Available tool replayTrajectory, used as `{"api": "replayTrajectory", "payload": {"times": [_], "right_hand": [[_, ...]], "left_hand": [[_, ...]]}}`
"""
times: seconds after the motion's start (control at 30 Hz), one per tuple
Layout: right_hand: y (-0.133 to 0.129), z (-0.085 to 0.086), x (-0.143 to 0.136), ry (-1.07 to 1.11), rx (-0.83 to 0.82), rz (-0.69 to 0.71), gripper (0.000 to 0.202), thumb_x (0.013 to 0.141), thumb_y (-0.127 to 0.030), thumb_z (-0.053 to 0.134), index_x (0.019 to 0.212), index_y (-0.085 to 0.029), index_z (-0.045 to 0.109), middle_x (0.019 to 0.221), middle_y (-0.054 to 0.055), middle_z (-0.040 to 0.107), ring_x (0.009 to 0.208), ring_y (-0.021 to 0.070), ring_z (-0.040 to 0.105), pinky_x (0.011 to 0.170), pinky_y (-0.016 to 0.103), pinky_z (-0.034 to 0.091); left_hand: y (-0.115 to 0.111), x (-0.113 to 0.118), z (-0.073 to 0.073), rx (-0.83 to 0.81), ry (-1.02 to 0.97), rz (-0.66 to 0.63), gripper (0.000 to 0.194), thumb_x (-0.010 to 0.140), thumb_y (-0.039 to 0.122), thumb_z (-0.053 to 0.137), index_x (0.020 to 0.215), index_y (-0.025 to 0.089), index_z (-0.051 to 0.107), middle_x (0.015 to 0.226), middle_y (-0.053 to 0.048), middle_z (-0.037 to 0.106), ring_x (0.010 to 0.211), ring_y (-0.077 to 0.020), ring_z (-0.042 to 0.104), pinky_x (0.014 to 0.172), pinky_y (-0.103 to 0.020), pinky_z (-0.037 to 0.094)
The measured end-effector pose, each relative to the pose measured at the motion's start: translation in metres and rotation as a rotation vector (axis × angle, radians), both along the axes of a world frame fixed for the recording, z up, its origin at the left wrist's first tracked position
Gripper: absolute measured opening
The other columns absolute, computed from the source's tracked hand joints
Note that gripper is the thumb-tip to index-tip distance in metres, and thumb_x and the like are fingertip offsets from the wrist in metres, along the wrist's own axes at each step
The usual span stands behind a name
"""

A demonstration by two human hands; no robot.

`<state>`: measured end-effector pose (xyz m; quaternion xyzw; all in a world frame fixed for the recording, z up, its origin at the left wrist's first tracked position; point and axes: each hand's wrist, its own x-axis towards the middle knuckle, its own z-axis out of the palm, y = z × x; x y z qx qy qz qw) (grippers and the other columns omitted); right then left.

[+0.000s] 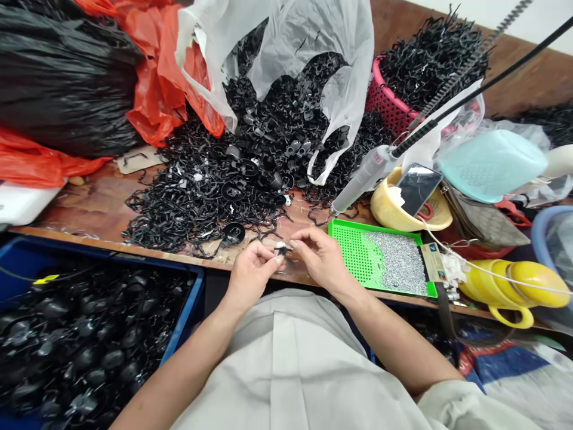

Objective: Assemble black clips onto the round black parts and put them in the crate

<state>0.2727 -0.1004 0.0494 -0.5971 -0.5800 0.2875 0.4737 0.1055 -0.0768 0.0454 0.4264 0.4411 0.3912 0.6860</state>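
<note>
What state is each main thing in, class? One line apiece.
Left hand: pinching small black part
Right hand: at the part, grip unclear
Green tray: partly covered with silvery pieces
White bag: open
Phone: tilted, screen dark
Pink basket: heaped
Blue crate: well filled

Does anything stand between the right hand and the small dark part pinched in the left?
Nothing visible: the left hand holds the small dark part, with the right hand close beside it; contact is unclear.

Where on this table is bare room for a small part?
Widest: bare wood between the white object and the black pile. A narrower, scrap-strewn patch lies between that pile and the green tray. Behind, the white bag crowds the table.
</note>
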Motion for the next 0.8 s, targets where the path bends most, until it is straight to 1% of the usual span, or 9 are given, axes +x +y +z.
{"api": "replayTrajectory", "payload": {"times": [0.1,0.17,0.27,0.33,0.4,0.53,0.6,0.67,0.8], "right_hand": [[0.002,0.007,-0.002,0.007,-0.022,0.014,0.01,0.087,-0.028,0.06,0.085,-0.02,0.065,0.082,0.002,0.066,0.073,0.0145,0.061,0.069,0.028,0.05],[0.001,0.011,-0.006,0.134,-0.036,0.002,0.01,0.087,-0.03,0.061,0.087,-0.02,0.063,0.081,0.001,0.066,0.072,0.0142,0.062,0.068,0.028,0.051],[-0.001,0.014,-0.013,0.288,-0.007,0.026,0.011,0.089,-0.031,0.06,0.094,-0.021,0.061,0.092,0.003,0.069,0.082,0.0156,0.065,0.076,0.03,0.053],[-0.002,0.013,-0.016,0.221,0.043,0.067,0.008,0.089,-0.028,0.059,0.093,-0.021,0.062,0.101,0.005,0.069,0.093,0.0173,0.064,0.086,0.034,0.051],[-0.001,0.011,-0.016,0.049,0.069,0.081,0.004,0.089,-0.024,0.06,0.089,-0.021,0.063,0.101,0.005,0.068,0.098,0.0187,0.061,0.092,0.036,0.047],[-0.002,0.011,-0.013,-0.26,-0.019,0.074,0.005,0.089,-0.022,0.058,0.085,-0.02,0.06,0.087,0.004,0.065,0.089,0.0196,0.057,0.084,0.036,0.044],[-0.003,0.014,-0.012,-0.319,-0.066,0.092,0.006,0.09,-0.022,0.055,0.085,-0.02,0.058,0.085,0.004,0.063,0.086,0.0195,0.056,0.081,0.035,0.043],[-0.003,0.016,-0.012,-0.345,-0.09,0.104,0.008,0.091,-0.022,0.053,0.084,-0.021,0.055,0.085,0.004,0.062,0.084,0.0191,0.054,0.079,0.034,0.042],[-0.002,0.014,-0.014,-0.306,-0.123,0.081,0.008,0.09,-0.021,0.05,0.082,-0.021,0.051,0.084,0.003,0.059,0.083,0.0187,0.053,0.077,0.033,0.041]], "left_hand": [[0.0,0.003,0.001,0.034,0.073,-0.032,0.031,0.071,0.025,0.075,0.094,0.018,0.054,0.076,0.003,0.061,0.06,-0.0107,0.062,0.059,-0.026,0.056],[0.001,0.004,0.002,0.07,0.104,-0.08,0.036,0.074,0.024,0.071,0.106,0.018,0.056,0.079,0.001,0.06,0.065,-0.0112,0.061,0.06,-0.025,0.055],[0.002,0.006,0.001,0.112,0.102,-0.108,0.028,0.075,0.021,0.067,0.1,0.017,0.057,0.082,-0.001,0.06,0.072,-0.0121,0.06,0.062,-0.025,0.056],[0.002,0.007,0.0,0.114,0.083,-0.09,0.025,0.075,0.022,0.066,0.096,0.018,0.053,0.084,-0.002,0.061,0.072,-0.0126,0.061,0.061,-0.026,0.056],[0.003,0.006,-0.002,0.129,0.085,-0.06,0.027,0.076,0.022,0.066,0.096,0.019,0.05,0.087,-0.002,0.062,0.071,-0.0128,0.062,0.062,-0.027,0.056],[0.006,0.001,-0.009,0.277,0.194,0.013,0.033,0.076,0.019,0.065,0.107,0.019,0.053,0.097,-0.005,0.066,0.083,-0.0153,0.066,0.074,-0.03,0.057],[0.006,-0.001,-0.011,0.385,0.302,0.015,0.037,0.079,0.018,0.062,0.115,0.021,0.055,0.106,-0.007,0.067,0.092,-0.0167,0.067,0.081,-0.032,0.056],[0.005,-0.003,-0.011,0.483,0.416,-0.007,0.035,0.083,0.018,0.058,0.117,0.022,0.058,0.111,-0.007,0.067,0.095,-0.0175,0.067,0.084,-0.033,0.056],[0.001,-0.002,-0.005,0.611,0.555,-0.024,0.025,0.084,0.02,0.059,0.108,0.021,0.065,0.107,-0.007,0.067,0.085,-0.0156,0.068,0.077,-0.03,0.058]]}}
